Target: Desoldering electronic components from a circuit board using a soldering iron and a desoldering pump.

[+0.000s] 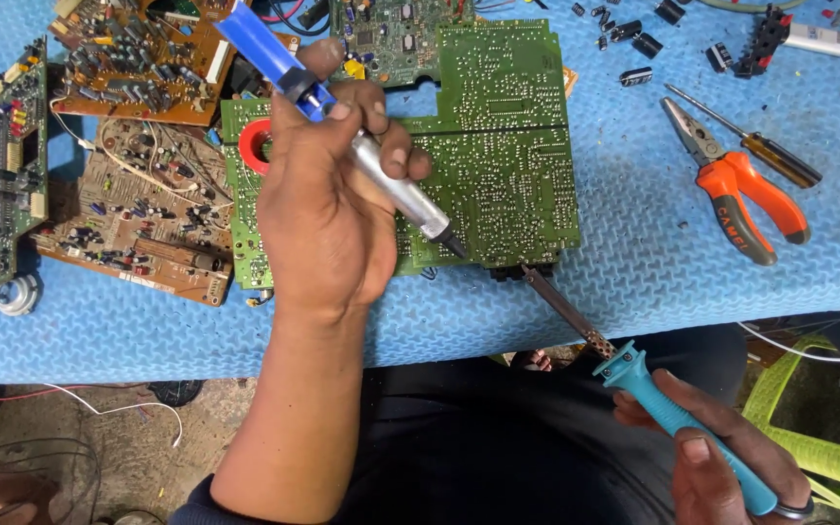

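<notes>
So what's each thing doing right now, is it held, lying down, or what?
Left hand: shut on the blue-and-silver desoldering pump, tip on the board.
Right hand: shut on the teal-handled soldering iron, tip at the board's edge.
Large green circuit board: lying solder side up.
Orange-handled pliers: lying on the blue mat, unheld.

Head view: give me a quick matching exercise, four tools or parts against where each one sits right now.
Things:
1. blue-and-silver desoldering pump
2. teal-handled soldering iron
3. orange-handled pliers
4. red ring-shaped part

Places:
A. lying free on the blue mat, right of the large green circuit board
B. in the left hand, tip on the board
C. in the right hand, tip at the board's near edge
D. on the board's left end, partly behind the left hand

Pairs: 1-B, 2-C, 3-A, 4-D
</notes>
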